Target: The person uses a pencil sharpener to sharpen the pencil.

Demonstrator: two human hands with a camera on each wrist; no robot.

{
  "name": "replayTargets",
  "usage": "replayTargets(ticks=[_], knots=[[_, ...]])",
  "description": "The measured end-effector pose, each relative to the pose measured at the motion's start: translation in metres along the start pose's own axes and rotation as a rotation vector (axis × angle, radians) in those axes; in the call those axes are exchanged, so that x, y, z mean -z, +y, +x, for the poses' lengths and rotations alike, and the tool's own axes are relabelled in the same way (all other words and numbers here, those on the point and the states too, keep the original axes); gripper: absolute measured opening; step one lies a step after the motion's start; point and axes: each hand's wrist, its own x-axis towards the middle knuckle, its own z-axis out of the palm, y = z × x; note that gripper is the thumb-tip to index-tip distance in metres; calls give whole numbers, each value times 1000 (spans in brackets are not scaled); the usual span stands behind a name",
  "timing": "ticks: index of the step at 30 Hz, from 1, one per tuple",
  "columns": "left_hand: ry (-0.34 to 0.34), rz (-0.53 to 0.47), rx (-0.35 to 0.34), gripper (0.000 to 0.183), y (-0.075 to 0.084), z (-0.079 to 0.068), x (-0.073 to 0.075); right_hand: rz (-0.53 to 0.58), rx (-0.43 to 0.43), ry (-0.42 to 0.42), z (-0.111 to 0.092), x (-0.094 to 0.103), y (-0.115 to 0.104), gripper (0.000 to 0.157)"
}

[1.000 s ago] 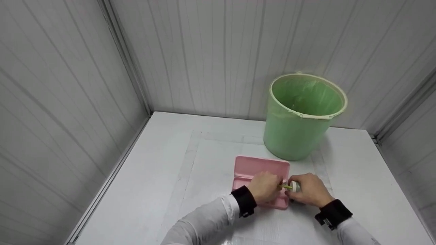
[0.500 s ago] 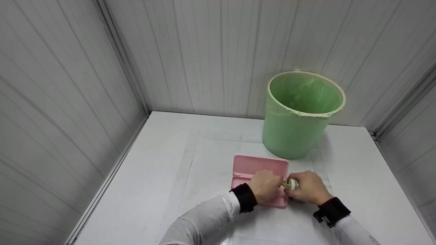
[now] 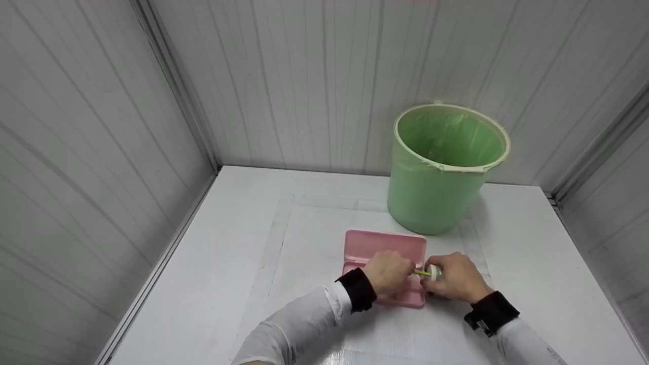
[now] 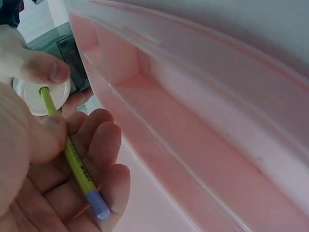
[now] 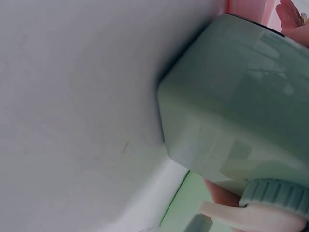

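Between thumb and fingers, my left hand (image 3: 388, 272) pinches a yellow-green pencil (image 4: 77, 166) with a purple end. The pencil's other end sits in the hole of a round white face (image 4: 59, 99) on a crank pencil sharpener (image 5: 217, 106). My right hand (image 3: 459, 278) grips this green sharpener; its thumb lies by the white face in the left wrist view. A pale crank handle (image 5: 260, 216) shows at the sharpener's back, with fingers partly hidden behind it. Beneath my left hand lies a pink pencil case (image 3: 385, 246), lid folded back.
A green bucket (image 3: 431, 203) with a pale rim stands behind the case, at the back right of the white table (image 3: 243, 228). Grey panel walls (image 3: 299, 86) enclose the table at the back and both sides.
The head view has shifted slightly, so everything sits a little further left and higher. Both hands keep their hold, and the pencil stays in the sharpener's hole.
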Motion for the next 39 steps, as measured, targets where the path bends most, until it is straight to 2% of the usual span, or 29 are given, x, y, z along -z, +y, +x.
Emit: replayTargets(ticks=[3, 7, 10, 14, 23, 30, 35, 39], knots=[[4, -55, 15, 4, 2, 1, 1, 17, -5, -9, 0, 1, 0, 18], [61, -84, 19, 6, 5, 2, 3, 23, 4, 1, 1, 2, 0, 18], [107, -39, 10, 8, 6, 2, 2, 18, 31, 22, 1, 0, 0, 18], [129, 24, -14, 8, 6, 2, 0, 10, 51, 46, -1, -3, 1, 19], [114, -21, -20, 6, 6, 4, 1, -11, 39, 43, -3, -1, 0, 21], [58, -57, -10, 7, 4, 3, -1, -18, 26, 30, -3, -1, 0, 19], [7, -118, 15, 7, 1, 2, 0, -8, 5, 6, -2, -1, -1, 19], [-5, -149, 34, 7, -3, 1, 2, 3, -10, -10, 0, 0, -1, 18]])
